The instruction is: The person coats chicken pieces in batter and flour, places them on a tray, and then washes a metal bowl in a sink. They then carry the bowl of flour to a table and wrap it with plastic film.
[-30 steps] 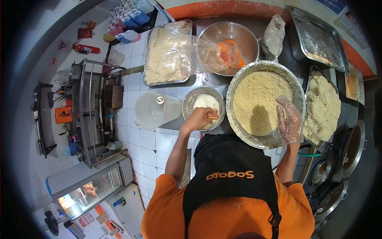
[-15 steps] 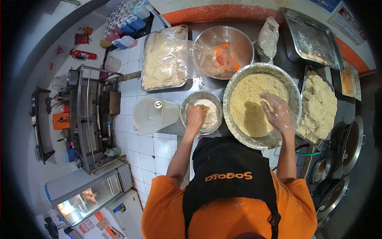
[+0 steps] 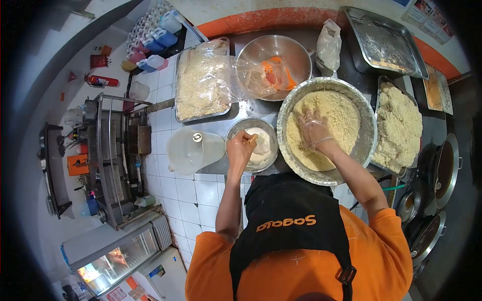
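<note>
Over the smaller metal bowl (image 3: 273,131), my left hand (image 3: 239,149) is closed, pinching a small tan piece of food (image 3: 254,137) at its fingertips. White batter (image 3: 261,156) lies in that bowl, just below the fingers. My right hand (image 3: 316,131), in a clear plastic glove, rests palm down in the large metal basin (image 3: 370,133). Its fingers are spread and partly sunk in pale yellow breadcrumbs (image 3: 339,113); whether anything lies under them is hidden.
Left of the batter stands a translucent plastic jug (image 3: 181,150). Behind are a crumb-covered tray (image 3: 201,85) and a steel bowl (image 3: 288,47) with plastic bags. A heaped crumb tray (image 3: 399,125) sits at right, near large pans (image 3: 447,170).
My right hand has come down and leftward into the crumbs from above them. My left hand has shifted slightly left and lifts the small piece over the batter.
</note>
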### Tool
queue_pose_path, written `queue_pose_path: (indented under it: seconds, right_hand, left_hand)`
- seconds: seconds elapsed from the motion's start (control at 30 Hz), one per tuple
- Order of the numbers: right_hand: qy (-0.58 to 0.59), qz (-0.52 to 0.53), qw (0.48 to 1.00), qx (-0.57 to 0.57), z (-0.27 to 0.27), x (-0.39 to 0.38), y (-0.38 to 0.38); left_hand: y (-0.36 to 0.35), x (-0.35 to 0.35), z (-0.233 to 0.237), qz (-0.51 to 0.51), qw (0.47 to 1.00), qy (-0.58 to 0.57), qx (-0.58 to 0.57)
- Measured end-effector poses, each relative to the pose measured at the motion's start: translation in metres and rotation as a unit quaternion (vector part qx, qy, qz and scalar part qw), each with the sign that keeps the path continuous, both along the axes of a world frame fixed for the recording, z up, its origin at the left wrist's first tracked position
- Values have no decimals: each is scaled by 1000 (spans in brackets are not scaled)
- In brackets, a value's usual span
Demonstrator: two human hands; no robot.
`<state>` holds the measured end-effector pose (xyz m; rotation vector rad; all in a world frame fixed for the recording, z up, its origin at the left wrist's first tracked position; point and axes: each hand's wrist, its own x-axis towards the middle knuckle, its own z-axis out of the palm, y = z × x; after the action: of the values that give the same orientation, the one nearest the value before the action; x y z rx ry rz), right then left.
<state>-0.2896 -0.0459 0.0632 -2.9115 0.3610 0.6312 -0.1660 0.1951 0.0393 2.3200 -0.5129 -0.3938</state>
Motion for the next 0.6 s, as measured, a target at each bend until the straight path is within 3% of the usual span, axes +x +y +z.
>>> queue_pose_path:
  seconds: [0.03, 0.1, 0.23, 0.3, 0.47, 0.5, 0.6]
  right_hand:
    - [1, -3, 1000, 3, -12, 1, -5]
    - [139, -41, 978, 147, -43, 10, -28]
    - [250, -57, 953, 162, -1, 19, -27]
    - [85, -32, 992, 85, -4, 6, -20]
    - [55, -43, 996, 53, -4, -12, -2]
    - [33, -46, 996, 70, -29, -17, -3]
    - [-5, -62, 995, 79, -25, -26, -7]
  left_hand:
    - [3, -3, 12, 27, 999, 24, -21]
    - [8, -7, 31, 36, 997, 42, -50]
    - [14, -17, 56, 86, 994, 22, -58]
    - [17, -15, 51, 100, 993, 20, -57]
    - [17, -14, 51, 104, 992, 10, -74]
    - [13, -16, 62, 103, 987, 35, -118]
    - [-12, -25, 103, 79, 981, 58, -167]
